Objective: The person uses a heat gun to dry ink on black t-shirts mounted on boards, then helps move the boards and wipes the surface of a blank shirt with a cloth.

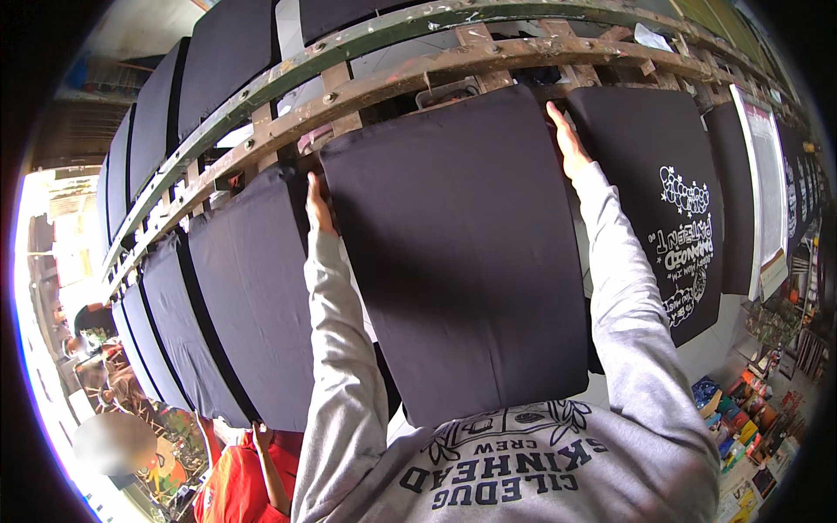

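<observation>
Our left hand (320, 209) and right hand (570, 148) are flat, fingers extended, no grip visible, at the far side edges of the central black fabric-covered board (462, 244). Looks mostly smoothed; print seems left to do, unlike the printed board (641, 166) at right.

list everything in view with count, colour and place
Centre panel: 1, black, middle
Printed panel: 1, black with white print, right
Other panels: several, black, left, top, far right
Long rails: 2, green and brown, across top
Framed screen: 1, pale, far right
Co-worker: 1, red top, lower left
Jumbled items: many, mixed colours, lower right
Sweatshirt: 1, grey, bottom
Left hand: 1, bare, beside centre panel's left edge
Right hand: 1, bare, beside its right edge
</observation>
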A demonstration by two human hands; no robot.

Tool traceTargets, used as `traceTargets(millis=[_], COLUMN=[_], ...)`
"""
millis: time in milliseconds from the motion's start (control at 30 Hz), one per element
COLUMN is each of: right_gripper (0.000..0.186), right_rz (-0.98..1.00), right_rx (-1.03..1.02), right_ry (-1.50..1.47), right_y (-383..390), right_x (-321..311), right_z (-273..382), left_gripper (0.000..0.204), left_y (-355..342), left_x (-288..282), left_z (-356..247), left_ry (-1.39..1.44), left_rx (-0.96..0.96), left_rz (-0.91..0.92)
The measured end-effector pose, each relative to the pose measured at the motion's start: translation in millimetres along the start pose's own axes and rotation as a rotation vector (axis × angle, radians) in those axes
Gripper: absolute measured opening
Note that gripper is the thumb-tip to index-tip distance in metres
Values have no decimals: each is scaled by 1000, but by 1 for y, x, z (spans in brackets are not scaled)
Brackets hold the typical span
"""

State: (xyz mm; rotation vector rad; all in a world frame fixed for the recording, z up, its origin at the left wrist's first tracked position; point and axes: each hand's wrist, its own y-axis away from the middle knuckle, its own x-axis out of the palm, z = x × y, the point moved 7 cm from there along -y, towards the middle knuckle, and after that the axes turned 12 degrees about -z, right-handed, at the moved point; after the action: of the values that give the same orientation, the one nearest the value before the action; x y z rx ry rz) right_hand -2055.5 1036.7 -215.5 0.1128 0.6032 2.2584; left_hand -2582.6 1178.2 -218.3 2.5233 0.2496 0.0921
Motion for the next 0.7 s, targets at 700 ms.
traceTargets(millis=[700], right_gripper=[42], right_rz=[463], right_rx=[-153], right_ry=[-87], right_y=[310], right_x=[-103], right_z=[35], left_gripper=[37], left_y=[337], left_x=[-136], left_z=[62], left_ry=[-266], left_rx=[266], left_rz=[-37])
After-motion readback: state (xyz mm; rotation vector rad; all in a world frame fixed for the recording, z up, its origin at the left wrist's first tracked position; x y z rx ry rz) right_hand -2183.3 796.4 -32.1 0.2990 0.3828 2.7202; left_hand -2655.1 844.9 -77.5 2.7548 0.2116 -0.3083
